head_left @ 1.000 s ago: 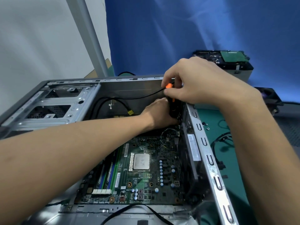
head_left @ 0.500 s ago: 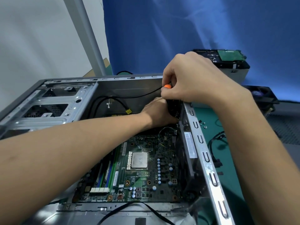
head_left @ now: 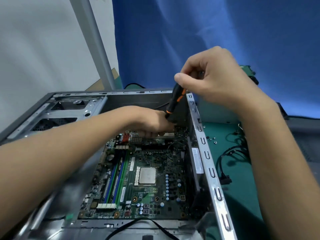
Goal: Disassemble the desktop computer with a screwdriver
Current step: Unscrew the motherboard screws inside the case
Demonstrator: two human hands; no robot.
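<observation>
Your right hand (head_left: 214,78) is curled round the top of the screwdriver (head_left: 174,101), thumb and fingers pinching the black-and-orange handle. The handle tilts down and to the left into the far right corner of the open computer case (head_left: 207,158). Your left hand (head_left: 152,122) reaches across the case and rests at the far edge of the motherboard (head_left: 150,153), right where the screwdriver's lower end comes down. Its fingers are bent downward, but you cannot tell from here whether they hold anything. The case lies on its side on the green table (head_left: 240,196), with the processor (head_left: 147,175) near the middle of the board and the memory slots (head_left: 116,177) to its left. On the table just right of the case lie loose screws (head_left: 214,142) and a bundle of black cables (head_left: 230,153).
</observation>
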